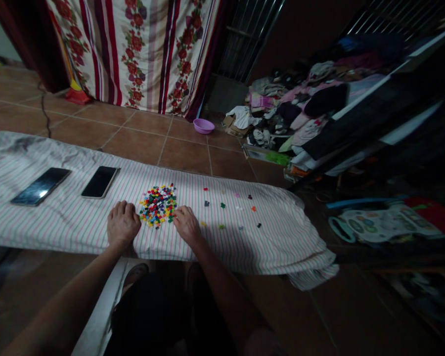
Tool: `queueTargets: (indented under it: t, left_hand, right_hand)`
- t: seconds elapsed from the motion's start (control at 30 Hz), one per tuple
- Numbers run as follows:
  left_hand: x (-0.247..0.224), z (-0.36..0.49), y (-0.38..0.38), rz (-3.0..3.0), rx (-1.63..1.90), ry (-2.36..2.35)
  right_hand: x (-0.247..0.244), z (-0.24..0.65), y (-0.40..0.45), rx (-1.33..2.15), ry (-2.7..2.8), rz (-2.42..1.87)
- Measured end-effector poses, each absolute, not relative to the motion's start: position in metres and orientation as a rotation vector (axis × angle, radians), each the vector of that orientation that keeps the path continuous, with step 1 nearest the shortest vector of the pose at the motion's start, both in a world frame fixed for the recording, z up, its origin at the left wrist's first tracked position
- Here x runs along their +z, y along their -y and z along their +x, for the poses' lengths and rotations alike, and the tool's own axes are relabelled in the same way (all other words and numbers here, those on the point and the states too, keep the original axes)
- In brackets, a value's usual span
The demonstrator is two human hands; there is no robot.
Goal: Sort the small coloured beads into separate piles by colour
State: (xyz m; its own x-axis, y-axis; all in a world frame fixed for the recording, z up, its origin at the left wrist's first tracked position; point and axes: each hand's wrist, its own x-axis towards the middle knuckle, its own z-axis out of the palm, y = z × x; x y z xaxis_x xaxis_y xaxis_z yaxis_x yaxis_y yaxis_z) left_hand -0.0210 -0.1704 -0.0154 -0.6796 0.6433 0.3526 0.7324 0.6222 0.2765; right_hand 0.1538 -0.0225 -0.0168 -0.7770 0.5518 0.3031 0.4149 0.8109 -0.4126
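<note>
A pile of small colourful plastic pieces [158, 205] lies on a striped cloth [222, 247]. Just left of the pile, my left hand [124, 221] rests on the cloth with its fingers curled in, and nothing shows in it. My right hand [186, 223] is at the pile's right edge, thumb and fingertips drawn together in a pinch; whatever is between them is too small to make out. Farther right, several pieces lie apart in loose rows and small groups, among them a red piece [205, 189], a green piece [223, 205] and an orange piece [253, 208].
Two phones, a larger phone [40, 186] and a smaller phone [100, 182], lie on the cloth to the left. Beyond are a tiled floor [181, 151], a purple basin [203, 126] and a floral curtain [152, 59]. Heaped clothes [292, 106] fill the right background.
</note>
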Motion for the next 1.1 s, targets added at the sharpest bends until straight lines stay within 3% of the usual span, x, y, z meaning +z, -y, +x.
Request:
queueTargets:
  t: [0.57,1.1]
  left_hand:
    - [-0.014,-0.020,0.170,-1.135,-0.600,2.617]
    - [-0.019,-0.022,0.170,-1.123,-0.570,2.609]
  right_hand:
    - [-0.023,0.170,0.004,0.746,2.271,-0.825]
    - [-0.021,0.260,-0.092,0.372,2.075,-1.284]
